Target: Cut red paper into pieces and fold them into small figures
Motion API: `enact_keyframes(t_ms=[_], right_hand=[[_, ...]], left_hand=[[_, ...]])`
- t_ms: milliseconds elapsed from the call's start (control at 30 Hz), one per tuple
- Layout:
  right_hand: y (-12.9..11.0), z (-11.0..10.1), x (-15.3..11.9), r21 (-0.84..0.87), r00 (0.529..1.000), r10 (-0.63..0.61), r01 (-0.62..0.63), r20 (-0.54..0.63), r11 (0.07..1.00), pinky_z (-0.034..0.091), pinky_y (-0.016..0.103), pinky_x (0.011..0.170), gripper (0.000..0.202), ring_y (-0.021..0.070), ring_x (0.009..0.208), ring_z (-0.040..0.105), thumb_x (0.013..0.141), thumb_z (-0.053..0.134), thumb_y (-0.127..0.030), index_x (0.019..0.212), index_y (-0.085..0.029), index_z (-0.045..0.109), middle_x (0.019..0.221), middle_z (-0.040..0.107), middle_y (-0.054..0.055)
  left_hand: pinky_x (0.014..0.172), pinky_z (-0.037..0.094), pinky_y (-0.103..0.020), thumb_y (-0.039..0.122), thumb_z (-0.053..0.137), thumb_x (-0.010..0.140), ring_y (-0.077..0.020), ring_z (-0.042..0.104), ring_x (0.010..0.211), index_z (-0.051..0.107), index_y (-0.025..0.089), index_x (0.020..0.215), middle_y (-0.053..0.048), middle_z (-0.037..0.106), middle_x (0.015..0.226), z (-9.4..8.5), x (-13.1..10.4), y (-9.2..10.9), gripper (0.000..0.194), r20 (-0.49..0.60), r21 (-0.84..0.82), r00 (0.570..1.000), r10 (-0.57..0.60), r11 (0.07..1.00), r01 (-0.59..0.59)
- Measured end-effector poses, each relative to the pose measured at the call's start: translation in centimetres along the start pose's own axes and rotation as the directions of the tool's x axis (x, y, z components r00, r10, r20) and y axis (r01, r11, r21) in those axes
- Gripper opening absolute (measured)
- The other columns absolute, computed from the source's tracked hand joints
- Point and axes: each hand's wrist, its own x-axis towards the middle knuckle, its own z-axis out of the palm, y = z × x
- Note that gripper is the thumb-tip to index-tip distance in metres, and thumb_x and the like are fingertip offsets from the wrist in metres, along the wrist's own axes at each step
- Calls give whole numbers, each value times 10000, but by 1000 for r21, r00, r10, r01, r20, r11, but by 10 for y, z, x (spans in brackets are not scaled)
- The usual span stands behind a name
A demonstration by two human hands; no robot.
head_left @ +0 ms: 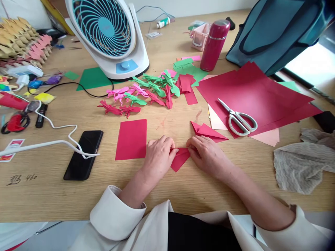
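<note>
Between my two hands a red piece of folded paper (180, 161) lies on the table, a pointed corner toward me. My left hand (160, 153) pinches its left end with thumb and fingers. At its right end, my right hand (205, 153) has its fingers closed on the paper. Just beyond my right hand rests another folded red paper (208, 131), pointed at its ends. To the left of my left hand a flat red paper rectangle (131, 139) lies by itself.
Several folded paper figures (157, 85) in green, pink and red lie ahead. Scissors (239, 118) rest on large red sheets (261, 94) at right. A fan (110, 31), red thermos (215, 45) and blue bag (274, 31) stand behind. A phone (83, 155) and white cable (52, 142) lie left.
</note>
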Motion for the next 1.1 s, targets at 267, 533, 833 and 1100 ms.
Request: enact_keyframes(t_ms=[267, 533, 833, 1100], right_hand=[[2, 3, -2, -101, 1000, -1, 0, -8, 995, 404, 328, 772, 68, 227, 826, 553, 874, 536, -133, 904, -190, 557, 877, 600, 74], [0, 0, -2, -50, 980, -195, 198, 48, 979, 408, 320, 729, 219, 203, 771, 498, 955, 431, -89, 844, -177, 597, 846, 552, 71], [0, -3, -5, -72, 973, -226, 229, 48, 971, 397, 328, 715, 237, 203, 784, 517, 962, 449, -106, 852, -175, 647, 880, 602, 87], [-2, -4, -5, -115, 973, -219, 225, 67, 967, 414, 340, 727, 207, 217, 799, 521, 931, 477, -86, 854, -180, 645, 901, 608, 95]], left_hand=[[794, 382, -377, 287, 703, 828, -244, 561, 923, 540, 225, 912, -36, 626, 947, 0, -2, 0, 194, -45, 90, 998, -45, 995, 49], [808, 453, -354, 211, 599, 893, -220, 571, 909, 598, 211, 938, -46, 625, 942, -1, -6, 5, 45, -80, 42, 995, 65, 997, -62], [1064, 439, -412, 130, 420, 965, -252, 521, 1297, 558, 126, 1309, -102, 617, 1344, 16, -54, 15, 371, -147, 203, 921, 362, 922, -330], [1068, 458, -413, 149, 436, 968, -253, 522, 1298, 565, 134, 1327, -105, 601, 1366, 20, -59, 14, 382, -143, 217, 926, 350, 924, -316]])
